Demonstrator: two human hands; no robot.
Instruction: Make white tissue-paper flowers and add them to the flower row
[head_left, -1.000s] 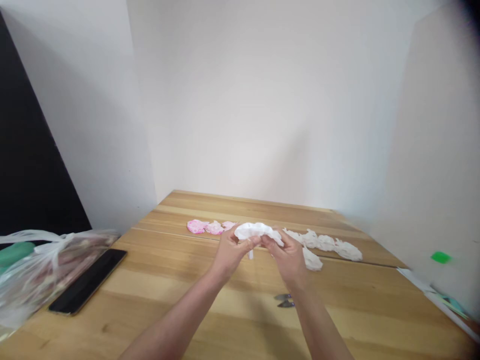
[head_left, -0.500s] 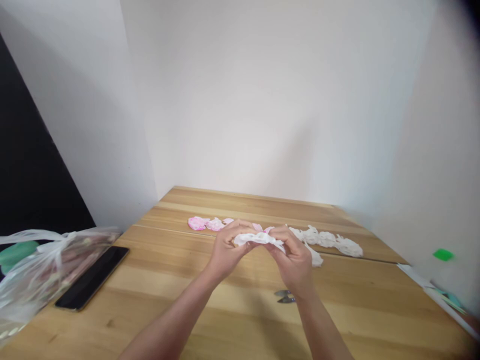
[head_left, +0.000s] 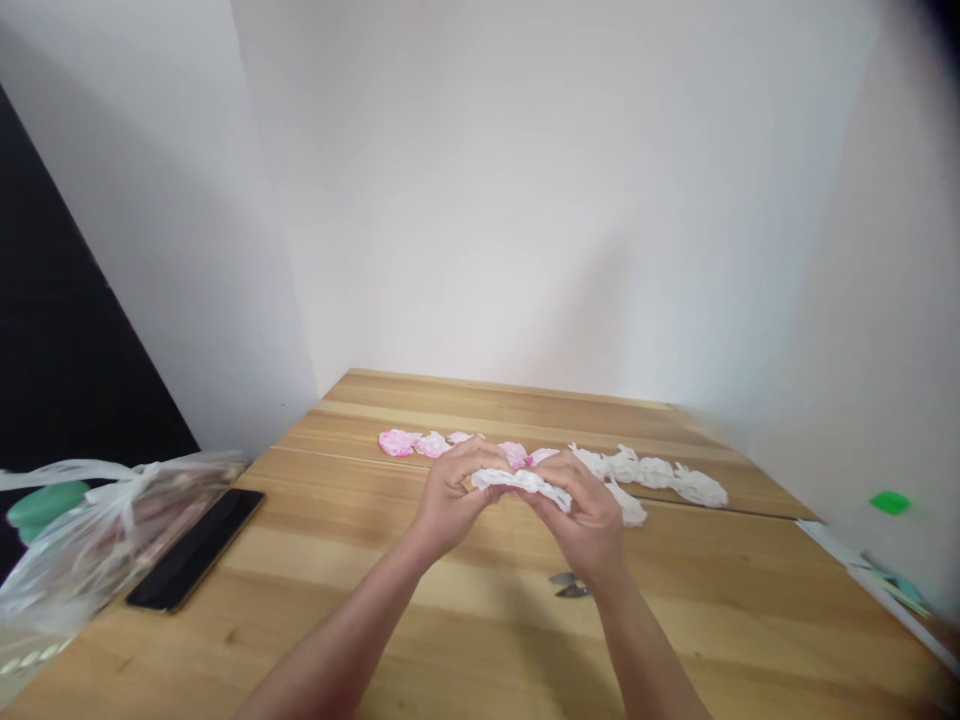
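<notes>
A crumpled white plastic bag (head_left: 521, 481) is stretched between my two hands above the middle of the table. My left hand (head_left: 457, 492) pinches its left end, and my right hand (head_left: 581, 510) grips the right end. Behind them, bunched pink-and-white plastic bags (head_left: 397, 442) lie in a row, partly covered by my fingers. The row carries on to the right as bunched white plastic bags (head_left: 654, 472), with one white piece (head_left: 628, 506) nearer to me beside my right hand. Two pointed metal blades (head_left: 571, 590) show by my right wrist, which hides the rest of that tool.
On the left of the wooden table (head_left: 360, 620) lies a black phone (head_left: 196, 550). Beyond it sits a clear plastic bag (head_left: 97, 550) of pinkish stick-like things, with a green object (head_left: 49, 508) alongside. White walls rise behind and at the right.
The camera view has shifted slightly. Both hands keep their hold on the white plastic bag, which has barely moved.
</notes>
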